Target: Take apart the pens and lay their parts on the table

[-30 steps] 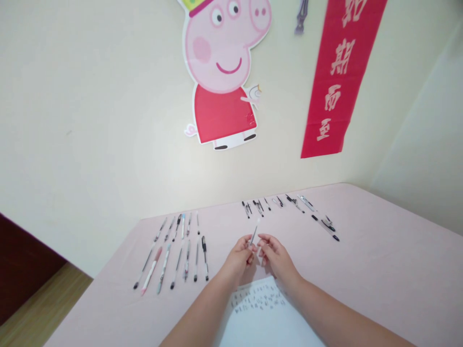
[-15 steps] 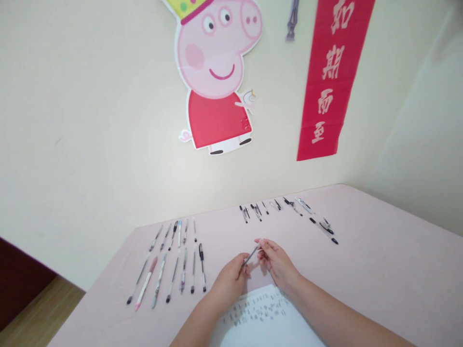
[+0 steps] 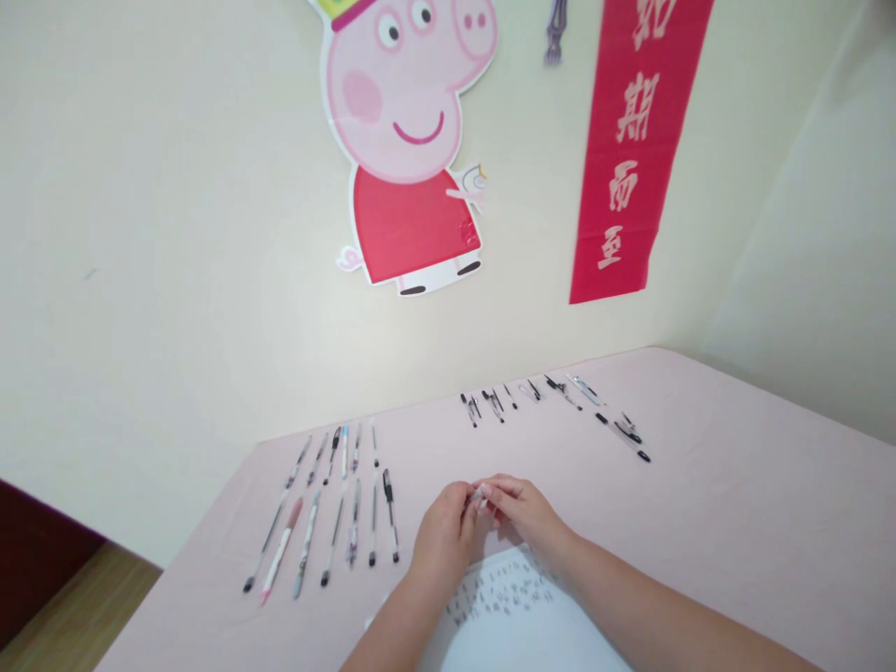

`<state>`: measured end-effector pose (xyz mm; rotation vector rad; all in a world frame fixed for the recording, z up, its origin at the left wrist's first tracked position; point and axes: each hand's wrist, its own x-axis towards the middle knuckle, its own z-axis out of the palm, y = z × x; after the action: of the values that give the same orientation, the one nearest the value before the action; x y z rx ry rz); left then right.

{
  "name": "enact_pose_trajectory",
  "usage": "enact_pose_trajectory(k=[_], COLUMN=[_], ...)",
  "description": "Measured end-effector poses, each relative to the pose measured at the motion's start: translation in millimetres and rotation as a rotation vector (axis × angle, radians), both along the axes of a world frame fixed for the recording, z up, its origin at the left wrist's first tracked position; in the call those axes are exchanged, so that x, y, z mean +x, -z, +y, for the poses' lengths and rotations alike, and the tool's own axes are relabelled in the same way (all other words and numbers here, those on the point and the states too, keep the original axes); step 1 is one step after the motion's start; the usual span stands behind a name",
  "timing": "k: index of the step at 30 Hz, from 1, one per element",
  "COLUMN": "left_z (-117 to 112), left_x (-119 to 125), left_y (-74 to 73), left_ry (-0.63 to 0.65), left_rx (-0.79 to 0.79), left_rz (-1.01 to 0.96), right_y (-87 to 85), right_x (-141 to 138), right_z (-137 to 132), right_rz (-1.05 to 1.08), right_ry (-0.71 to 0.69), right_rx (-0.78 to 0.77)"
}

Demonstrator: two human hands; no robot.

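Observation:
My left hand (image 3: 445,528) and my right hand (image 3: 530,512) meet above the top edge of a white sheet of paper (image 3: 539,635) covered with rows of dark handwriting. Both have their fingers closed round a slim pen (image 3: 477,498), of which only a short pale piece shows between the fingertips. The rest of it is hidden, so I cannot tell which end each hand grips. Left of my hands lie two rows of pens, among them a pink and white pen (image 3: 282,551) and a black-capped pen (image 3: 390,513).
Small groups of pen parts, such as a black-and-clear piece (image 3: 563,392), lie along the table's far edge. A long clear pen with a black end (image 3: 623,437) rests at the right. The pink table (image 3: 735,523) meets a wall bearing a pig cutout (image 3: 416,224) and red banner (image 3: 640,159).
My hands have come together, the right moving left toward the left one. The pen, which showed as a grey stick between them, is now mostly covered by fingers. The view has shifted slightly.

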<state>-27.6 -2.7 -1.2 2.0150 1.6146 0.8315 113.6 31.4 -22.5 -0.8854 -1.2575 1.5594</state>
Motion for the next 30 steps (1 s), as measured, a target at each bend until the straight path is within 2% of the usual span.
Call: enact_pose_trajectory(k=[8, 14, 30], left_z=[1.1, 0.9, 1.9], left_x=[0.0, -0.3, 1.0], left_y=[-5.8, -8.9, -8.3], left_ry=[0.000, 0.014, 0.014], left_rx=[0.025, 0.018, -0.040], left_rz=[-0.011, -0.022, -0.102], right_y=[2.7, -2.5, -4.8], right_x=[0.3, 0.7, 1.4], right_z=[0.7, -2.9, -2.7], right_rz=[-0.033, -0.030, -0.016], right_ry=[-0.031, -0.023, -0.006], right_rx=[-0.020, -0.061, -0.033])
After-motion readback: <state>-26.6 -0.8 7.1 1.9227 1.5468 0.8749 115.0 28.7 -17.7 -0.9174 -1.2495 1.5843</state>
